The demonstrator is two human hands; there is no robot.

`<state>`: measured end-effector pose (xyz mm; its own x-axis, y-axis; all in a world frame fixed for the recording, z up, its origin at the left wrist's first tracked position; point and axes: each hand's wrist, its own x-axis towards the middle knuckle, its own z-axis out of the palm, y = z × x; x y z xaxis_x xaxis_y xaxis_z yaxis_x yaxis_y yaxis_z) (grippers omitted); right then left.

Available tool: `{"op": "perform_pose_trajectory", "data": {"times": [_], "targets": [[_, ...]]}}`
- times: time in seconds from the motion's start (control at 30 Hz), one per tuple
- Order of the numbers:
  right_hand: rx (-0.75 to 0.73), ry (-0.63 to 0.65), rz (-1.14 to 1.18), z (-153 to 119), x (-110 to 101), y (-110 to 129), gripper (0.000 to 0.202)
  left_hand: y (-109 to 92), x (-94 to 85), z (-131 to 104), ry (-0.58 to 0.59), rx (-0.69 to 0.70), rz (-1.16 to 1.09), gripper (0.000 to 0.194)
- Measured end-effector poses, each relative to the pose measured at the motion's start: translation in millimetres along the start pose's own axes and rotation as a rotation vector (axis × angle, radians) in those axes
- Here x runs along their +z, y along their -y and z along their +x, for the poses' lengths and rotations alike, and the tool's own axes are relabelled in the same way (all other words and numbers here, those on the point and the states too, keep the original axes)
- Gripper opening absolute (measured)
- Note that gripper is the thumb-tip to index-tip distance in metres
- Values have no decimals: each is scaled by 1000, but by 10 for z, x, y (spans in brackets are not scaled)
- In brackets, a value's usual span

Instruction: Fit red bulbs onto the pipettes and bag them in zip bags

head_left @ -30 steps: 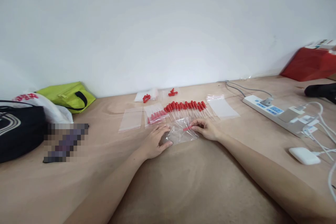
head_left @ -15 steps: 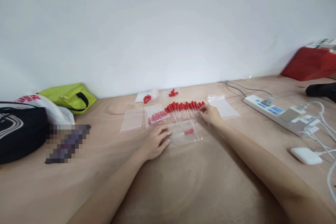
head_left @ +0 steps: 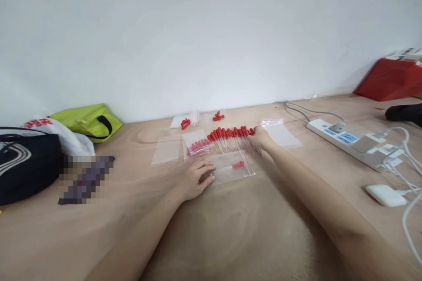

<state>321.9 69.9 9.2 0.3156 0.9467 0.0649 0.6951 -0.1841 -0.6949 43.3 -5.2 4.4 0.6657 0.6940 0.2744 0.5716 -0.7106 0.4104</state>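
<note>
My left hand (head_left: 198, 180) rests at the left end of a clear zip bag (head_left: 231, 175), thumb and fingers closed on its edge. One dropper (head_left: 238, 164) with a red bulb lies inside that bag. Beyond it, a row of droppers (head_left: 227, 133) with red bulbs and thin clear stems is spread side by side. My right hand (head_left: 259, 137) is at the row's right end, fingers curled round a dropper there; the fingertips are partly hidden. Left of the row, another zip bag (head_left: 196, 141) contains several droppers.
A flat zip bag (head_left: 165, 150) lies at left, a stack of bags (head_left: 283, 134) at right. Loose red bulbs (head_left: 185, 123) sit on bags near the wall. A power strip (head_left: 343, 142) with cables and a white charging case (head_left: 385, 195) are on the right; bags (head_left: 89, 120) on the left.
My right hand has shifted slightly left and turned, its fingers closing in at the end of the dropper row. My left hand stays on the bag.
</note>
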Motion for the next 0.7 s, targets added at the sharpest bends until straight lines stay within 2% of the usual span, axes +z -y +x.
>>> {"op": "perform_pose_trajectory", "data": {"times": [0.07,0.2,0.33,0.43,0.5,0.63,0.7], "targets": [[-19,30,112,-80,-61,-15,41,4,-3,-7,9,-4,4,28],[-107,148,499,-323,-120,-132,69,13,-3,-8,13,-12,13,29],[-105,65,724,-511,-36,-240,81,10,0,3,10,-7,7,29],[-27,-20,837,-589,68,-235,70,10,0,5,14,-5,5,29],[7,-26,910,-635,122,-199,59,6,-5,3,21,-18,12,31],[30,63,1023,-738,167,-128,47,-14,-22,-3,39,-55,32,34],[55,116,1008,-784,168,-114,41,-23,-27,-3,47,-56,31,34]]}}
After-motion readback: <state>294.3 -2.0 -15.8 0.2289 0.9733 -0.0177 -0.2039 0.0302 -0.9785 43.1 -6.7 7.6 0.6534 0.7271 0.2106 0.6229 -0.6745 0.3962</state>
